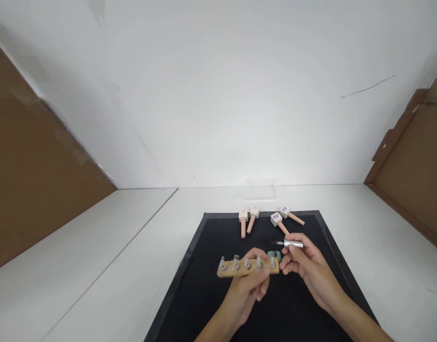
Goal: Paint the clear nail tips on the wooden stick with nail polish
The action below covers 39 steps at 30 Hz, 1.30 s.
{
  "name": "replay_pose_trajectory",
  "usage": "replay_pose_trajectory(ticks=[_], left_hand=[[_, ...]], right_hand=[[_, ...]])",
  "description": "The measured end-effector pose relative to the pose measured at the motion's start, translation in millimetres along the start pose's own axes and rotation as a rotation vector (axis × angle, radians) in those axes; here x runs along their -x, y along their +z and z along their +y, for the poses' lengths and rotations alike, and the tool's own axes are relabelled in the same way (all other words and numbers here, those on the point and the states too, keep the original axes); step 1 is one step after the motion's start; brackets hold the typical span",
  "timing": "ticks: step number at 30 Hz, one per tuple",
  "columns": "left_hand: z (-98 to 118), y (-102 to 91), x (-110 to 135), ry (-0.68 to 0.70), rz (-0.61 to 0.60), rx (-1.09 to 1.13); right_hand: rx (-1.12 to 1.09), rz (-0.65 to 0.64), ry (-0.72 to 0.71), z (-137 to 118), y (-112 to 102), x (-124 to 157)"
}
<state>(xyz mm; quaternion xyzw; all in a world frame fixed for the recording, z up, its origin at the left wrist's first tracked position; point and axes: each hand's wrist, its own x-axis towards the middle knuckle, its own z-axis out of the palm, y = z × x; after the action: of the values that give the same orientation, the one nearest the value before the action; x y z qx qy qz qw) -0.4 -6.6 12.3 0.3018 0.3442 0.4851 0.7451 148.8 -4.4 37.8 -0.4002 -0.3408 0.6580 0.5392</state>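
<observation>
My left hand (pixel 244 288) is closed around a wooden nail-tip stand (pixel 234 272), held level above the black mat. Several clear nail tips (pixel 236 261) stand upright in a row along it. In my right hand (pixel 311 266), a thin nail art brush (pixel 293 244) with a silver handle is pinched between the fingers. Its dark, fine tip points left, above and behind the stand's right end. A small teal object (pixel 274 254) shows just behind that end, partly hidden by the stand; what it is and whether a hand touches it, I cannot tell.
At the mat's (pixel 193 285) far edge lie two nail polish bottles (pixel 243 216) with peach caps. Two more bottles (pixel 276 219) with purple labels lie to their right. A clear plastic tray (pixel 260 197) sits behind, by the white wall. Brown cardboard (pixel 40 152) flanks both sides.
</observation>
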Motion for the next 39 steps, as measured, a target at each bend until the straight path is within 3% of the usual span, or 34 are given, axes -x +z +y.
replay_pose_trajectory(ticks=[6, 12, 15, 31, 39], left_hand=[[-3, 0.7, 0, -0.018, -0.047, -0.069], [-6, 0.9, 0, -0.043, -0.08, -0.111], [-4, 3.2, 3, -0.091, -0.108, -0.164], [-8, 1.7, 4, -0.192, -0.188, -0.253], [-10, 0.7, 3, -0.217, -0.205, -0.244]], right_hand=[[0.129, 0.0, -0.064, 6, -3, -1], [0.663, 0.157, -0.392, 9, -19, -12], [0.836, 0.146, -0.513, 7, -22, -17], [0.954, -0.134, -0.441, 23, -24, -22], [0.956, -0.101, -0.417, 23, -26, -24]])
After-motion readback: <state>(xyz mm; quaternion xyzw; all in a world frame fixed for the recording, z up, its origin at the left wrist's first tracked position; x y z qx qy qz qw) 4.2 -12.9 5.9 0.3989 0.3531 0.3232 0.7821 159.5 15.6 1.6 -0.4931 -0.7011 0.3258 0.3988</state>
